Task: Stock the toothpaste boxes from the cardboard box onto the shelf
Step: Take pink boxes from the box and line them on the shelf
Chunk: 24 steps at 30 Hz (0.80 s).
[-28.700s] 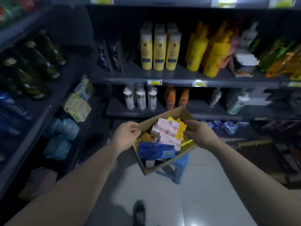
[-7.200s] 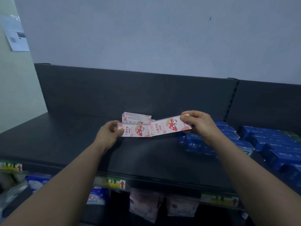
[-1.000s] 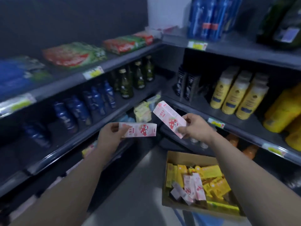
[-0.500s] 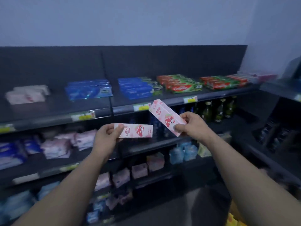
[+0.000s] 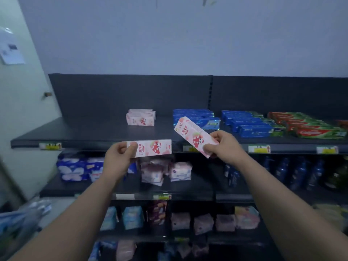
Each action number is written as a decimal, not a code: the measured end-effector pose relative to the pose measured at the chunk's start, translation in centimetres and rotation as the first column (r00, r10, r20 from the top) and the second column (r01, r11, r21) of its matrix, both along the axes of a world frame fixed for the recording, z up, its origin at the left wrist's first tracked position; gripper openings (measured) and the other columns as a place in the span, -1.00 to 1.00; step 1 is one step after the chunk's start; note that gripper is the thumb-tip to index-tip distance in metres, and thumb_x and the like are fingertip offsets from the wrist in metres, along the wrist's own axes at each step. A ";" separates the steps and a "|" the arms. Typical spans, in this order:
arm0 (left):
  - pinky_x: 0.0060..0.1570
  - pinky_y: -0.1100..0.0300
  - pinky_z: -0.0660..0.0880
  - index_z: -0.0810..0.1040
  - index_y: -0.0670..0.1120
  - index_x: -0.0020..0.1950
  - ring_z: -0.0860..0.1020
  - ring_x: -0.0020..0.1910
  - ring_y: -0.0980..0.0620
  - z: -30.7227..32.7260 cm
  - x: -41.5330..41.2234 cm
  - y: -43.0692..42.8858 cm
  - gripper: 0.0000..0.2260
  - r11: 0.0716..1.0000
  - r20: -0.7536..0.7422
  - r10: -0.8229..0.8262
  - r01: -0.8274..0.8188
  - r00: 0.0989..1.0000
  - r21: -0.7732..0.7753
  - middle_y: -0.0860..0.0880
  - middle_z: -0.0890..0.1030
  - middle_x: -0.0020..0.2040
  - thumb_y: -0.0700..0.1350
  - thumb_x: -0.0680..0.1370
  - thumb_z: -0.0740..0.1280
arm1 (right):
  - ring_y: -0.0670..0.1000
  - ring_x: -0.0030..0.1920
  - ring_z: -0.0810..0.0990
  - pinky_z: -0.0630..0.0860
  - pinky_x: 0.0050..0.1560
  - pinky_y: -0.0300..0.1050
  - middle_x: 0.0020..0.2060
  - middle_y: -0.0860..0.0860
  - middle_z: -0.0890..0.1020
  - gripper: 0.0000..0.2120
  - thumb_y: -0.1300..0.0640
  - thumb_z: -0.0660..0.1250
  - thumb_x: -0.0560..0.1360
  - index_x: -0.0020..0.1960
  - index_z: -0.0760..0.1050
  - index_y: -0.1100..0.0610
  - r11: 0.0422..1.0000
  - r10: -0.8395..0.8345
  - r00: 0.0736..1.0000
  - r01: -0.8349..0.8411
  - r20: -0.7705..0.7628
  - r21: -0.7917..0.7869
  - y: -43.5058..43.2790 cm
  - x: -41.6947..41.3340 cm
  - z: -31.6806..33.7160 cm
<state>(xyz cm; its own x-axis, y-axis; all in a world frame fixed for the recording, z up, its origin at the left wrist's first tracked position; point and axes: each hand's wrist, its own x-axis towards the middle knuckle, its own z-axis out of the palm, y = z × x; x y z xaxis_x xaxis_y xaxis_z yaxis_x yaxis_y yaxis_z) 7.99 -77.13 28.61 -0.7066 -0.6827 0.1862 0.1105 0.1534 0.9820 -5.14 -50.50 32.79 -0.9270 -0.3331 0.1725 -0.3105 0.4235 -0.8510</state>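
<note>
toothpaste boxes | left fingers pinch one | right fingers another, tilted | seemingly off shelf

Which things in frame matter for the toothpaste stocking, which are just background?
In play: left hand, level pink toothpaste box; right hand, tilted pink toothpaste box; pink stack; top shelf.
Background: blue toothpaste boxes; red-green toothpaste boxes; soft packs below; dark blue bottles.

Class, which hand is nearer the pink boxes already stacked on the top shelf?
Left. The left hand is below the pink stack, slightly left; the right hand is well off to its right.
</note>
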 end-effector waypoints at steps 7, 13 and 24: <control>-0.14 0.19 0.60 0.47 -0.22 0.13 0.60 -0.11 0.05 1.4 -2.2 -6.4 -0.81 0.995 -0.019 0.089 -0.089 0.996 0.034 -0.08 0.60 -0.05 -0.13 0.59 0.30 | 0.06 -0.14 0.64 0.57 -0.22 -0.06 -0.03 0.03 0.63 -0.70 0.21 0.46 0.32 0.02 0.50 0.12 0.999 0.046 0.999 -0.046 -0.003 0.017 -7.3 -3.7 1.1; 0.06 -0.05 0.57 0.50 -0.13 0.15 0.61 0.00 -0.04 1.6 -7.5 -11.4 -0.73 0.993 0.061 0.090 -0.085 0.994 -0.079 -0.08 0.62 0.04 0.01 0.55 0.35 | 0.08 -0.12 0.65 0.62 -0.09 0.04 -0.06 0.02 0.64 -0.69 0.16 0.47 0.28 -0.01 0.50 0.10 0.994 0.098 0.995 -0.097 -0.015 0.045 -11.9 -9.4 1.8; 0.13 0.04 0.52 0.53 -0.10 0.19 0.60 0.02 0.02 -1.0 -17.9 -17.1 -0.73 0.989 0.187 0.044 -0.015 0.981 -0.150 -0.02 0.64 0.05 0.00 0.56 0.34 | 0.09 -0.11 0.68 0.61 -0.02 0.16 -0.06 0.02 0.67 -0.70 0.11 0.49 0.26 -0.04 0.50 0.06 0.980 0.180 0.983 -0.181 0.023 0.084 -17.4 -19.4 1.4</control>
